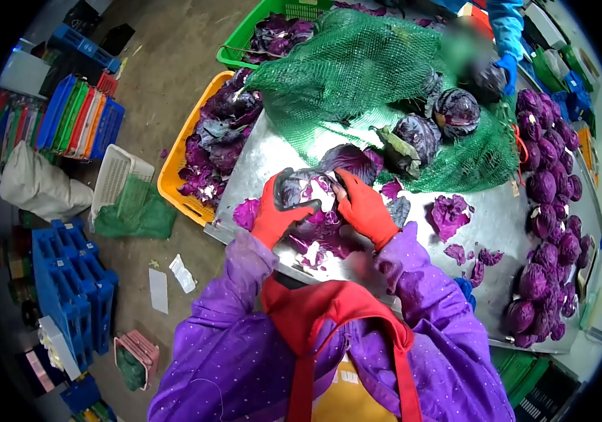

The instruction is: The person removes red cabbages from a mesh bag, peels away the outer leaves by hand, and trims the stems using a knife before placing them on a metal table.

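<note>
A red cabbage (299,187) with a pale cut base is held just above the near edge of the metal table (385,271). My left hand (281,212), in a red glove with dark fingers, wraps round its left side. My right hand (361,208), gloved the same way, closes on its right side near the white stem; its fingertips are partly hidden. Below the hands lie loose purple leaves (322,243). Just behind them sits another red cabbage (350,163). More leaves (450,216) are scattered to the right.
A green mesh sack (357,63) with whole cabbages (417,141) covers the table's far part. Trimmed cabbages (543,186) line the right side. Left stand a yellow crate (170,184) and a green crate (234,55) of leaves. A co-worker's blue-gloved hand (507,70) touches a cabbage.
</note>
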Demonstrator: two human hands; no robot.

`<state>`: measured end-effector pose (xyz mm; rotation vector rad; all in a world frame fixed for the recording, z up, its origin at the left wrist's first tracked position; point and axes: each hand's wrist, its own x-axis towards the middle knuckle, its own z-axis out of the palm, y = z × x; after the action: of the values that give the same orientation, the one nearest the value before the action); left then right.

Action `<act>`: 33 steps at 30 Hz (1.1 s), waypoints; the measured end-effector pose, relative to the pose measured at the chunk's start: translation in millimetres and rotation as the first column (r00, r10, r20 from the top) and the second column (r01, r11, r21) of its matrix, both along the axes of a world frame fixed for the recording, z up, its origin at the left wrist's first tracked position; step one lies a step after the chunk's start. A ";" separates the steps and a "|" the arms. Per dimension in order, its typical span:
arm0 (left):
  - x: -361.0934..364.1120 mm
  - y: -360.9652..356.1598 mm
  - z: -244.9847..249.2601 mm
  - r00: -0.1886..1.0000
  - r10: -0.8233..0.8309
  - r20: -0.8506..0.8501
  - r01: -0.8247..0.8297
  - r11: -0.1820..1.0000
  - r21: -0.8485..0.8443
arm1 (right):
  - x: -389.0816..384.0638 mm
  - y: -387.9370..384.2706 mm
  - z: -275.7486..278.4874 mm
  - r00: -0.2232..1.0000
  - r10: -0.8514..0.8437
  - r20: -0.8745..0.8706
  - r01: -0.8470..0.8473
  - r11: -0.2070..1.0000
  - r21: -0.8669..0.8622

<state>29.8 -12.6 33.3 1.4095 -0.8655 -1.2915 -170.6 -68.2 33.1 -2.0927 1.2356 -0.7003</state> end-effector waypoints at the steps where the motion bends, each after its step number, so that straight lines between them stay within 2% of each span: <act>1: 2.2 -4.4 -8.3 0.999 -0.048 -0.008 0.047 0.997 -0.063 | -0.1 -6.5 -2.1 0.996 -0.075 0.048 0.069 0.990 0.121; 2: 3.5 -6.5 -4.1 0.980 -0.140 0.141 0.154 0.984 -0.089 | -6.9 -15.8 0.0 0.982 -0.187 -0.038 0.186 0.895 0.405; 4: 6.2 -10.6 7.9 0.853 -0.284 0.438 0.359 0.928 -0.097 | -32.8 -17.2 -48.1 0.958 -0.280 0.061 0.246 0.913 0.324; 5: 7.4 -15.7 11.9 0.780 -0.316 0.540 0.451 0.882 -0.137 | -41.8 -13.1 -54.9 0.958 -0.277 0.077 0.220 0.876 0.428; 6: 8.8 -19.6 12.8 0.872 -0.294 0.391 0.368 0.921 -0.127 | -44.1 -3.9 -67.6 0.934 -0.331 0.135 0.254 0.881 0.400; 7: 10.1 -18.6 12.2 0.940 -0.254 0.227 0.281 0.955 -0.093 | -46.7 5.9 -66.9 0.914 -0.373 0.161 0.270 0.853 0.446; 8: 11.8 -18.3 11.9 0.978 -0.200 0.062 0.203 0.978 -0.045 | -49.1 14.3 -65.1 0.888 -0.420 0.186 0.286 0.822 0.492; 10: 8.9 -6.6 25.1 0.988 -0.001 -0.154 -0.003 1.000 -0.028 | -58.3 36.2 -57.4 0.895 -0.400 0.200 0.247 0.815 0.524; 11: 9.8 1.9 11.4 0.993 -0.033 0.112 0.047 0.991 -0.126 | -61.4 46.6 -49.1 0.900 -0.411 0.142 0.280 0.797 0.535; 12: 11.1 9.9 -7.2 0.929 -0.037 0.369 0.119 0.972 -0.201 | -59.8 49.3 -38.2 0.903 -0.404 0.143 0.318 0.856 0.408; 14: 6.4 7.5 -22.0 0.886 0.041 0.462 0.080 0.968 -0.239 | -50.3 49.3 -13.2 0.912 -0.384 0.146 0.368 0.921 0.128; 16: -0.1 2.8 -22.2 0.894 0.062 0.443 0.052 0.970 -0.238 | -34.6 37.0 31.4 0.960 -0.260 0.100 0.237 0.951 0.200; 18: -5.7 1.1 -11.9 0.859 0.044 0.510 0.082 0.971 -0.223 | -20.7 19.0 24.0 0.991 -0.127 0.033 0.120 0.979 0.164; 19: -7.5 2.6 -4.9 0.838 0.040 0.545 0.092 0.973 -0.213 | -17.7 11.4 18.1 0.996 -0.079 -0.035 0.085 0.966 0.244; 23: -14.0 4.9 2.4 0.801 0.075 0.594 0.110 0.957 -0.269 | -16.7 -0.3 4.4 1.000 -0.003 -0.027 0.011 0.949 0.316; 26: -15.5 1.6 1.0 0.798 0.072 0.598 0.112 0.958 -0.264 | -17.8 2.7 9.7 0.999 -0.007 -0.035 0.016 0.958 0.287; 29: -19.0 -3.7 0.4 0.751 0.092 0.654 0.135 0.948 -0.288 | -12.1 -4.7 17.9 0.997 -0.066 -0.035 0.074 0.929 0.363; 32: -25.5 -11.8 6.9 0.762 0.090 0.641 0.092 0.965 -0.244 | -14.7 -17.4 -1.1 0.992 -0.104 0.074 0.077 0.949 0.307; 33: -26.7 -15.5 6.9 0.763 0.100 0.639 0.082 0.965 -0.249 | -12.1 -24.0 3.2 0.988 -0.124 0.089 0.084 0.930 0.359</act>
<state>3.2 -28.0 40.2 1.6571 -1.4329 -0.6161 -182.7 -92.2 36.3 -1.6820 1.3093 -0.5802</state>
